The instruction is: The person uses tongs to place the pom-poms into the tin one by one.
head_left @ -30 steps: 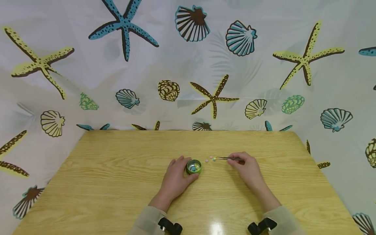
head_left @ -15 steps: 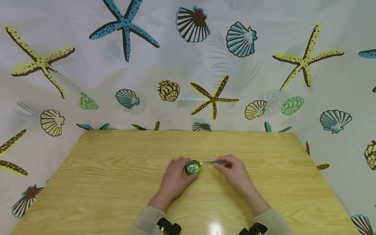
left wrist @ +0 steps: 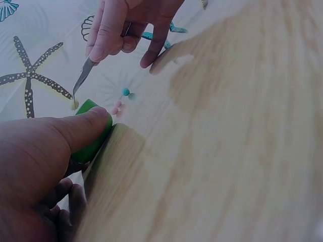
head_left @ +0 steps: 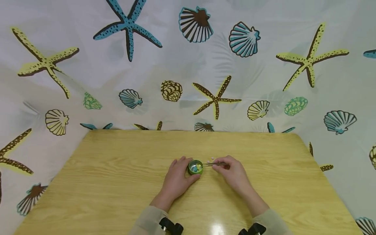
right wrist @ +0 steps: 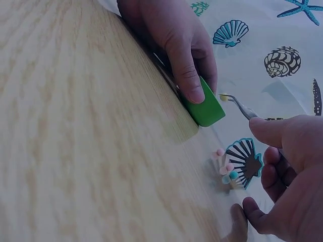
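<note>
At the far left, the worktop (head_left: 117, 182) stretches out beyond the left hand (head_left: 177, 179), and behind both hands hangs a pale cloth (head_left: 164, 62) printed with starfish and shells. Below the left hand, a light sleeve (head_left: 149, 218) covers the forearm, with a black mount (head_left: 171, 226) at its right edge. The left hand is partly curled around a small round green container (right wrist: 209, 110), its thumb pressed to the near side and its fingers on the left and far side. The container stands upright on the worktop in the curve of that hand, its open top facing up, with blue balls (head_left: 195, 169) and yellow balls (head_left: 198, 166) inside. Just right of the left hand, at the container's rim, are the tips of metal tweezers (right wrist: 245, 110), with a single yellow ball (right wrist: 223, 98) between them. Two pink balls (right wrist: 230, 166) and a teal ball (left wrist: 126, 92) lie close together on the worktop, between the hands and near the right hand's fingertips. The right hand (head_left: 233, 171) is nearly closed, thumb and forefinger pinching the tweezers, which point left towards the container. Below it are another black mount (head_left: 253, 229) and the right sleeve (head_left: 273, 222).
</note>
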`<state>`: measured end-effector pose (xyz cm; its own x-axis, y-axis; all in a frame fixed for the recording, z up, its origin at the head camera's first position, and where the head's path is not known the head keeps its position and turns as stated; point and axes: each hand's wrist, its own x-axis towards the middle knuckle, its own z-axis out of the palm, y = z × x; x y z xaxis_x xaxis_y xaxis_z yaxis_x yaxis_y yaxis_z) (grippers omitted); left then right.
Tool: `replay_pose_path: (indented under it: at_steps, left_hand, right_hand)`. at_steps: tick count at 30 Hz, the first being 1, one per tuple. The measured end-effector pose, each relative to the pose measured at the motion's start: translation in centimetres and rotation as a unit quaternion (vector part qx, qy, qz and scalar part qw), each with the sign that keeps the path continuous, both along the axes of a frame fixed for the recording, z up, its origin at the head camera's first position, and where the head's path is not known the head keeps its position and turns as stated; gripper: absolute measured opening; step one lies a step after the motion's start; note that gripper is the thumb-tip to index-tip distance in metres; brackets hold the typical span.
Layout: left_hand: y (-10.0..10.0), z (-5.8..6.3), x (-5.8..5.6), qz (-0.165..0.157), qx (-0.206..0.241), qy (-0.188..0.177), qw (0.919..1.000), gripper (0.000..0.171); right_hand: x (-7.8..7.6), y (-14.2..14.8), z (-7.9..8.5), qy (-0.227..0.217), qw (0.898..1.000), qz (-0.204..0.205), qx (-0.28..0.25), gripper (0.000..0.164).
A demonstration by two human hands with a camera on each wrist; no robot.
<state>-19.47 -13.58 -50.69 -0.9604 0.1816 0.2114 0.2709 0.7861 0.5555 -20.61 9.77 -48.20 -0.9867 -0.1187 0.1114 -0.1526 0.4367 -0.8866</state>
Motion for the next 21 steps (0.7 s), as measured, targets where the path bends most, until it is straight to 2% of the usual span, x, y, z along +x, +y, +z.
replay_pose_path:
  at_steps: [7, 14, 21]
  left_hand:
    - [0.3, -0.3, 0.1, 0.009, 0.005, -0.003, 0.9999, 0.068]
    - [-0.2, -0.3, 0.3, 0.011, 0.008, -0.006, 0.9999, 0.067]
    - [0.2, -0.2, -0.1, 0.002, 0.008, 0.000, 1.0000, 0.067]
  right_hand:
    - [0.0, 0.4, -0.2, 0.004, 1.000, 0.010, -0.007, 0.012]
    - [-0.5, 0.8, -0.3, -0.006, 1.000, -0.019, -0.002, 0.012]
    - [-1.0, 2.8, 0.2, -0.020, 0.999, -0.046, -0.013, 0.015]
